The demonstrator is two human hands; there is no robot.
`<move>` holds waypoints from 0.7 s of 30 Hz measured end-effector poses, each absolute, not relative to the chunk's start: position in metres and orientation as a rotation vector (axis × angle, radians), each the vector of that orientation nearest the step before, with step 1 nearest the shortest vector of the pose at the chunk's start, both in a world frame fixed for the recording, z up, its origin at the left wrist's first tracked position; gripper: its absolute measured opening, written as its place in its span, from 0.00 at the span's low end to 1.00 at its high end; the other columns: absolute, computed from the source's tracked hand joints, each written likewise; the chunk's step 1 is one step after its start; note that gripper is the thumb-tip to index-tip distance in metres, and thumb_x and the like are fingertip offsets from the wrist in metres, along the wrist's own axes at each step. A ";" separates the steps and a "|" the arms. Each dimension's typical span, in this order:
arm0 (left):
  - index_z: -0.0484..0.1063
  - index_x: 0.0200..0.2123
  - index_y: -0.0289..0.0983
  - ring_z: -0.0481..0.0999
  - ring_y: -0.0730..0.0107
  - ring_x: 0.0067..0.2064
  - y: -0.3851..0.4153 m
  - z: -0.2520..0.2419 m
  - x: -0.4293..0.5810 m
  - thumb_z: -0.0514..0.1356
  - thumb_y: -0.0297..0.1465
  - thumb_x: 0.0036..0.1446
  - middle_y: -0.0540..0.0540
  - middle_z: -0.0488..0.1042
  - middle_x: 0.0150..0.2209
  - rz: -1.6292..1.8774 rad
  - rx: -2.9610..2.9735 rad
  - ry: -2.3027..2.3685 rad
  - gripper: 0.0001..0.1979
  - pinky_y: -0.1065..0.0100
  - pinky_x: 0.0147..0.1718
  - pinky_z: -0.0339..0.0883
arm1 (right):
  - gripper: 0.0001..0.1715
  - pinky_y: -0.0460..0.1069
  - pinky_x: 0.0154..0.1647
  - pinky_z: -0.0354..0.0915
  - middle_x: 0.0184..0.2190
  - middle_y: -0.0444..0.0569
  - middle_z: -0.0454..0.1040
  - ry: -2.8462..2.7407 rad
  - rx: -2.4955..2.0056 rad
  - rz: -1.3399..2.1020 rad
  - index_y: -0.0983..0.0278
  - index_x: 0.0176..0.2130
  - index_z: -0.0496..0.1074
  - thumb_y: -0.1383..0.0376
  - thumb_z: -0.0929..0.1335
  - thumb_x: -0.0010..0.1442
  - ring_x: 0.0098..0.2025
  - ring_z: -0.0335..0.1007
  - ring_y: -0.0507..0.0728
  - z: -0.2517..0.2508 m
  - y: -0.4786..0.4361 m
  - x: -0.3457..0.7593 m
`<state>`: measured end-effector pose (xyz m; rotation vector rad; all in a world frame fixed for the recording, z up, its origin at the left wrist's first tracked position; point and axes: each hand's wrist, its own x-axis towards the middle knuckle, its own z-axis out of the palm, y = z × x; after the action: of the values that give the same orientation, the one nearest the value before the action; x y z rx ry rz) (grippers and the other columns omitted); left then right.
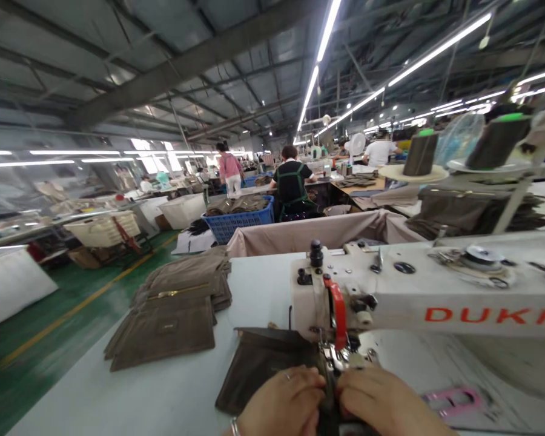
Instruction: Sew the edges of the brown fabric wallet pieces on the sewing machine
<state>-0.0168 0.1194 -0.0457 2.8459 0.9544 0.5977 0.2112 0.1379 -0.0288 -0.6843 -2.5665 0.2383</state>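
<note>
A dark brown fabric piece (258, 357) lies on the white sewing machine table, its right edge under the presser foot (335, 357) of a sewing machine (409, 303). My left hand (286, 399), with a ring and a bracelet, rests on this piece just left of the foot, fingers curled together on its edge. Close by on the right, my right hand (376, 393) presses its closed fingertips on the cloth's edge in front of the foot. The two hands are a narrow gap apart. Fabric under the fingers is partly hidden.
A stack of brown fabric pieces (177, 303) with a zip lies left on the table. Pink thread snips (456, 399) lie under the machine arm. Behind are a cloth-lined bin (300, 236), a blue basket (240, 224), thread cones (421, 154) and seated and standing people.
</note>
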 end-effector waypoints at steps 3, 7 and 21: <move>0.69 0.48 0.33 0.69 0.60 0.55 0.106 -0.021 -0.012 0.59 0.23 0.51 0.41 0.72 0.53 0.593 2.667 1.085 0.19 0.61 0.58 0.62 | 0.15 0.49 0.41 0.60 0.37 0.43 0.73 -2.555 -0.744 0.282 0.60 0.34 0.68 0.60 0.75 0.50 0.39 0.68 0.55 -0.015 0.126 0.209; 0.67 0.53 0.39 0.70 0.64 0.54 0.102 -0.004 -0.013 0.54 0.26 0.62 0.44 0.72 0.52 0.697 2.462 1.186 0.16 0.62 0.56 0.65 | 0.14 0.51 0.42 0.61 0.37 0.43 0.73 -2.600 -0.699 0.267 0.60 0.36 0.69 0.57 0.73 0.53 0.40 0.67 0.56 -0.008 0.120 0.208; 0.65 0.55 0.36 0.68 0.68 0.57 0.100 0.000 -0.007 0.50 0.26 0.65 0.43 0.71 0.53 0.675 2.734 1.085 0.16 0.63 0.57 0.64 | 0.03 0.50 0.43 0.64 0.36 0.44 0.74 -2.600 -0.577 0.177 0.62 0.37 0.71 0.67 0.66 0.62 0.40 0.67 0.54 -0.027 0.118 0.200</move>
<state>-0.0068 0.0997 -0.0002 2.7340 1.0847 0.6751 0.2004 0.1182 -0.0270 -0.5766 -2.6000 0.1772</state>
